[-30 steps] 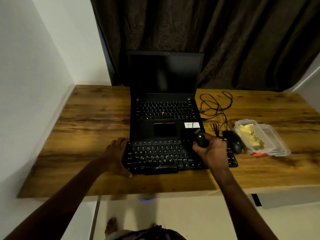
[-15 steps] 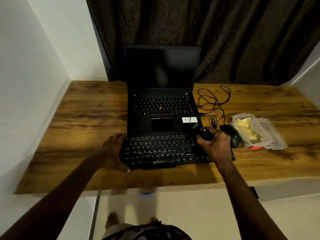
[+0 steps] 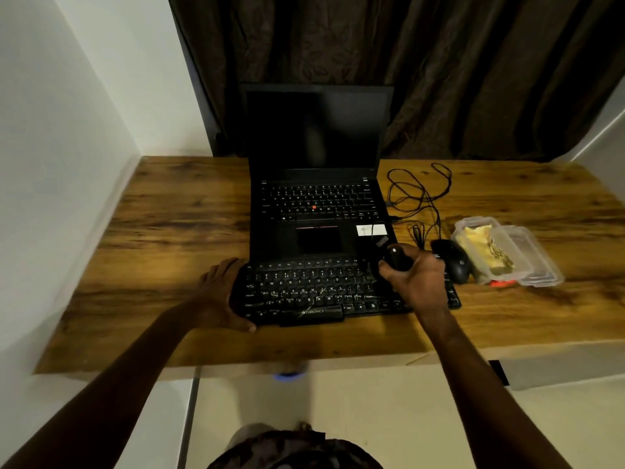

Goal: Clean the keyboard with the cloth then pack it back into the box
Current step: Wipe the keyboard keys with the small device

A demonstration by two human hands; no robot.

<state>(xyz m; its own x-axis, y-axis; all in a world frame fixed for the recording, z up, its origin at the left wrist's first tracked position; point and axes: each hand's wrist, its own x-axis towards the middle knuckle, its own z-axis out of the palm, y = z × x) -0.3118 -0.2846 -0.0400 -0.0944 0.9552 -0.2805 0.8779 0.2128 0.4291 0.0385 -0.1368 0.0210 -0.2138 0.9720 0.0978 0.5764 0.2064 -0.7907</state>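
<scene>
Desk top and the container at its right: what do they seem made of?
The desk top looks like wood or wood-print laminate, matt: brown grain streaks and knots. The container looks like clear, slightly glossy plastic: yellowish contents show through its walls.

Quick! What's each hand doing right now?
Left hand: open, resting against the keyboard at its left end.
Right hand: closed around a small dark round object.

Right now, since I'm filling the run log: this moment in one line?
left hand: rests at left end of keyboard | right hand: grips dark rounded object over keyboard
</scene>
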